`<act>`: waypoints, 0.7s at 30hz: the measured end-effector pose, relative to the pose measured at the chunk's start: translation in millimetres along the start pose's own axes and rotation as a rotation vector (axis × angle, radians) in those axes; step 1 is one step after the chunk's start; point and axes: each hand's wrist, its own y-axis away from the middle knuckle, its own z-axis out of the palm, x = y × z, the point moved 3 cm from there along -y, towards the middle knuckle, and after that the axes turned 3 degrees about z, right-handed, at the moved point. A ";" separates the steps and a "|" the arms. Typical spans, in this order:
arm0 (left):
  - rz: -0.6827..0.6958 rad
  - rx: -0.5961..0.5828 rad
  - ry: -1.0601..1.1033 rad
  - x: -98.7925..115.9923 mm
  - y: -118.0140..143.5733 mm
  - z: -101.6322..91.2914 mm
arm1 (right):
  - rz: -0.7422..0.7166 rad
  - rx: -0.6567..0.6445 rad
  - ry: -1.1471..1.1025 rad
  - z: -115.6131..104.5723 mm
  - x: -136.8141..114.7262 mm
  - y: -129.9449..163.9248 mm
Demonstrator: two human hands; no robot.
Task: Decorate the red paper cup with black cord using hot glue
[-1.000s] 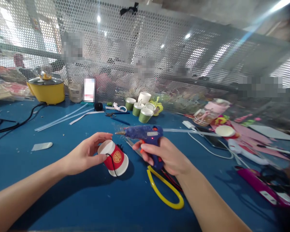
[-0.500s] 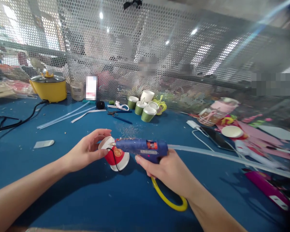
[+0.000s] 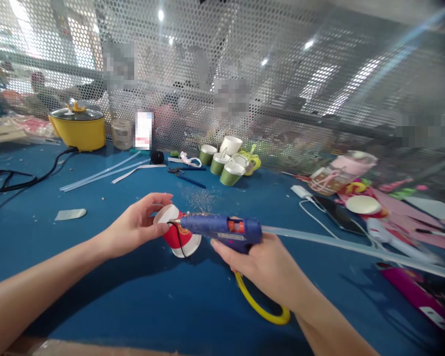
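Note:
A red and white paper cup (image 3: 190, 247) lies tilted on the blue table, its base toward my left hand (image 3: 135, 225). My left fingers and thumb are closed around its base end. A thin black cord (image 3: 179, 237) runs along the cup's side, with one end by my left thumb. My right hand (image 3: 261, 267) grips a blue hot glue gun (image 3: 218, 230) with a small red light on it. The gun's metal nozzle is at the cup's base edge, close to the cord's end. A long clear glue stick (image 3: 319, 239) sticks out of the gun's back.
Green and white small cups (image 3: 233, 173), pliers (image 3: 187, 177) and a black ball of cord (image 3: 156, 157) stand or lie farther back. A yellow pot (image 3: 79, 132) is at the back left. At right are a phone (image 3: 337, 213), pink sheets and a purple device (image 3: 411, 291).
The glue gun's nozzle has shifted slightly relative to the cup, now meeting the cord's end at the base edge. Both hands keep their holds. The whole view has shifted a little.

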 end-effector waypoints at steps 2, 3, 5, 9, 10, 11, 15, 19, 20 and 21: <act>0.003 0.008 -0.011 0.4 0.4 -0.5 | -0.006 0.003 -0.002 0.2 0.2 0.2; 0.005 0.013 -0.013 0.6 0.5 -0.7 | -0.011 0.002 -0.005 0.2 0.6 0.3; 0.006 0.018 -0.013 0.8 0.7 -0.9 | -0.024 0.007 -0.002 -0.1 1.4 0.3; -0.002 0.010 -0.018 0.4 0.1 -0.6 | -0.045 0.051 0.023 -2.1 1.4 -0.3; 0.001 0.008 -0.021 0.4 -0.1 -0.5 | -0.048 0.059 0.027 -2.4 1.1 -0.4; 0.002 0.005 -0.024 0.4 -0.2 -0.3 | -0.049 0.063 0.029 -2.6 0.7 -0.6; 0.006 -0.004 -0.039 0.7 0.7 0.1 | -0.043 0.066 0.036 -2.8 -0.1 -1.2; 0.017 0.005 -0.059 0.8 1.2 0.1 | -0.048 0.051 0.042 -1.6 1.1 -0.8; 0.017 0.008 -0.060 0.6 1.0 0.2 | -0.048 0.047 0.049 -1.1 1.3 -0.5; 0.019 0.012 -0.060 0.4 0.6 0.2 | -0.049 0.043 0.060 -0.4 1.3 -0.2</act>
